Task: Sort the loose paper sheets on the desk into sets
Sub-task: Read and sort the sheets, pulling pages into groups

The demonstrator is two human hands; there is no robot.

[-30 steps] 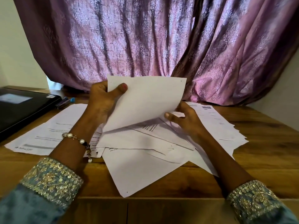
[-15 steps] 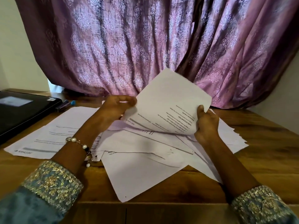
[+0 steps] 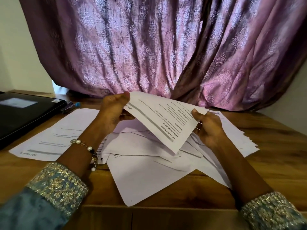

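Right now you hold a white printed paper sheet [image 3: 163, 121] in the middle of the frame, lifted off the brown wooden surface [image 3: 274, 156] and tilted, its text facing up. Your left hand [image 3: 113, 112] pinches its left edge with the thumb on top, and your right hand [image 3: 208, 127] grips its right corner, fingers curled under. Beneath it, a loose heap of white paper sheets [image 3: 149, 170] lies fanned across the centre of the surface, with a flatter pile of printed sheets [image 3: 56, 135] to the left and more sheets [image 3: 235, 130] at the right. A pearl bead bracelet [image 3: 89, 150] hangs on your left wrist. At the upper left sits a closed black laptop [image 3: 25, 113], a blue pen [image 3: 73, 106] beside it. A purple patterned curtain [image 3: 149, 47] fills the top.
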